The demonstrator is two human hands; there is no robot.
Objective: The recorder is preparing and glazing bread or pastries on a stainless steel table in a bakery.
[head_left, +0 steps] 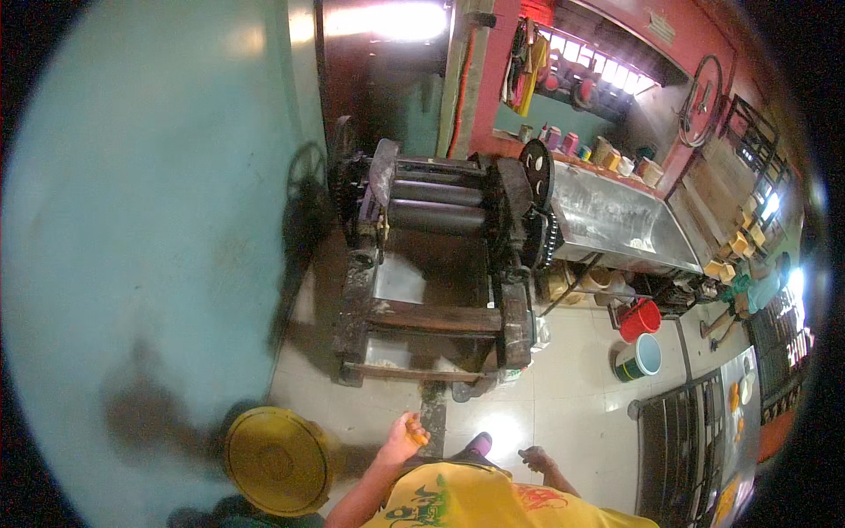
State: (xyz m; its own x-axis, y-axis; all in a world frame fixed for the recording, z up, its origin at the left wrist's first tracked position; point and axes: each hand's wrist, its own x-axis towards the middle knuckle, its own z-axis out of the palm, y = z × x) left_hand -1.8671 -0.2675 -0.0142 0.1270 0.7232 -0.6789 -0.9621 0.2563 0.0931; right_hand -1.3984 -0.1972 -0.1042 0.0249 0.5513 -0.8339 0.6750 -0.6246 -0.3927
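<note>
My left hand [408, 436] is raised in front of my yellow shirt, its fingers curled closed. An orange tint shows at the fingers, but whether they hold anything I cannot make out. Lower and to the right, my right hand [536, 457] hangs beside my body in shadow, fingers bent inward; anything inside is hidden. Neither hand touches the roller machine [437, 216] ahead of me. It has dark horizontal rollers in a heavy worn frame, with a large gear wheel [538, 172] on its right side and a wooden crossbar [436, 317] low in front.
A yellow round lid [277, 460] stands by the blue wall at my left. Right of the machine runs a metal-topped table [616, 216]. A red bucket [640, 320] and a white-green bucket [639, 358] stand on the tiles. Another person [764, 286] is far right, beyond a dark slatted rack [678, 449].
</note>
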